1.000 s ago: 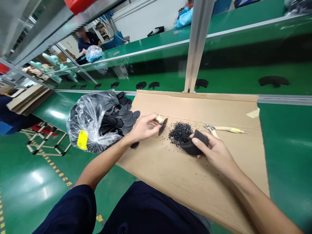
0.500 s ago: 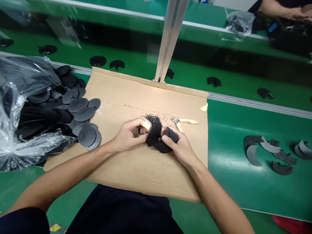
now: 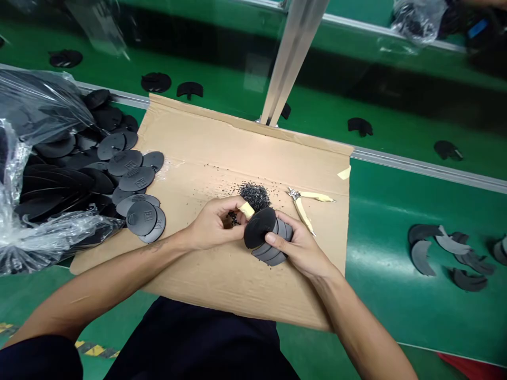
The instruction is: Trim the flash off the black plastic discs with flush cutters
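Above the cardboard sheet, my right hand [image 3: 299,245] grips a fanned stack of thin black plastic pieces [image 3: 273,254], thumb pressed on the front one. That front piece is a round black disc [image 3: 258,228]. At its left edge is my left hand [image 3: 222,221], thumb and curled index finger closed against the rim; yellow tape wraps the index finger. The fingers behind the stack are hidden. Just beyond the hands lies a heap of tiny black plastic bits [image 3: 254,196]. Yellow-handled nippers [image 3: 304,206] rest with handles apart, right of the heap.
Many black discs [image 3: 137,178] spill from a clear plastic bag [image 3: 47,243] on the left. The cardboard [image 3: 222,279] covers the green bench. Curved black pieces [image 3: 423,257] lie at right. Behind a metal post [image 3: 291,63], more pieces [image 3: 359,126] lie along a green surface.
The front disc has turned from nearly edge-on to facing me and now lies against the stack. The stack has tilted, showing its fanned edges. The camera view has shifted slightly.
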`<state>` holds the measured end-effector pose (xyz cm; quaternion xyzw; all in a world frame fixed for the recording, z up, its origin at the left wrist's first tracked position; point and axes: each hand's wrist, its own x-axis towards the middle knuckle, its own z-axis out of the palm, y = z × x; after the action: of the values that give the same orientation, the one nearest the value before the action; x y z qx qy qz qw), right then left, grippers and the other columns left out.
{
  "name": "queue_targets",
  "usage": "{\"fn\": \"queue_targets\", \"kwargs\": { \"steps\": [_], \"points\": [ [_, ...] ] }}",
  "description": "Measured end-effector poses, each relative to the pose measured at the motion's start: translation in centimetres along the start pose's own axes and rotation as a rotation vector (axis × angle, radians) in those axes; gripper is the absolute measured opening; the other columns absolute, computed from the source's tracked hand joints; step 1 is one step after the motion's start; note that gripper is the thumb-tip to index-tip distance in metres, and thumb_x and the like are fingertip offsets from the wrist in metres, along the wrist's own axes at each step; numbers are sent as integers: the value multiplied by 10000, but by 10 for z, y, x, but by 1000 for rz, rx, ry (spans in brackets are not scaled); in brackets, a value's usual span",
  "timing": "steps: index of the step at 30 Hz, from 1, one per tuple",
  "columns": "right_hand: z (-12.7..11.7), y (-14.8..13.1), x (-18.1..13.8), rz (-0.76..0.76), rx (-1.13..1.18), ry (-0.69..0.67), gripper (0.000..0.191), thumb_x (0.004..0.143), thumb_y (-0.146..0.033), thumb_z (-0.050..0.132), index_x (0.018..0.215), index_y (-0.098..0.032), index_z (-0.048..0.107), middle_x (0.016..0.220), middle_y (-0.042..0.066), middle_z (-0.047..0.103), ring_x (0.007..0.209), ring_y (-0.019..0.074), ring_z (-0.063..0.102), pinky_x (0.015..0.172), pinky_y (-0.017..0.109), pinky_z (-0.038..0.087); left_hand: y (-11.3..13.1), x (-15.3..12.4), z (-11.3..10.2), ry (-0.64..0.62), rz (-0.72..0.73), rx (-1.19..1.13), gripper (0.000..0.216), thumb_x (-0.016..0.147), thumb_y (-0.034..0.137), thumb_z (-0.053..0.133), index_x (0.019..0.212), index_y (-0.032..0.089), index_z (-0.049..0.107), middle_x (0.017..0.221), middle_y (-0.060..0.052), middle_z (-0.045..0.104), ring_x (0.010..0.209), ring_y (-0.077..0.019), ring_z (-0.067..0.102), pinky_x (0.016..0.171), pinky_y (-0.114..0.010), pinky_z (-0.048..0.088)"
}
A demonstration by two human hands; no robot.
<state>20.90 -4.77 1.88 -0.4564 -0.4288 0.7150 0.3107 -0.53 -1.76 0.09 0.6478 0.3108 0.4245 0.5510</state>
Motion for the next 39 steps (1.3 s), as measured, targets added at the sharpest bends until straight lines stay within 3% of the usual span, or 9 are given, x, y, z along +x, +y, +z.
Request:
{"fn": "queue_targets", "kwargs": {
  "steps": [6,11,16,26,39],
  "points": [
    [2,-1,0,-35,-32,61,419,787,-500,799,1073,-208,706,971,33,698,856,170,639,796,308,558,1,5,0,-19,47,151,143,920,269,659,829,160,645,876,-59,658,762,-128,578,665,-231,496],
    [3,-3,1,-81,-132,152,368,816,-526,759,987,-209,683,911,26,664,822,179,622,733,308,558,-5,0,3,22,-42,154,227,969,353,619,1087,167,672,750,-1,611,657,-99,570,601,-197,480],
    [2,-1,1,-90,-116,63,432,783,-483,803,1090,-213,663,938,19,630,847,167,600,746,291,560,-3,-7,11,15,2,230,368,925,267,679,1280,174,644,656,63,497,548,-58,468,524,-154,426],
    [3,-2,2,-44,-64,45,425,799,-488,792,1079,-211,632,892,5,600,769,139,572,675,262,546,0,-10,11,102,188,388,367,918,230,670,1283,192,677,618,78,458,499,-42,401,489,-137,394],
    [4,-1,0,-117,-193,113,348,848,-516,735,1005,-228,620,888,8,588,832,170,569,753,291,511,0,-9,12,71,80,367,346,932,235,655,1273,181,673,620,80,466,490,-40,397,504,-132,409]
  ]
}}
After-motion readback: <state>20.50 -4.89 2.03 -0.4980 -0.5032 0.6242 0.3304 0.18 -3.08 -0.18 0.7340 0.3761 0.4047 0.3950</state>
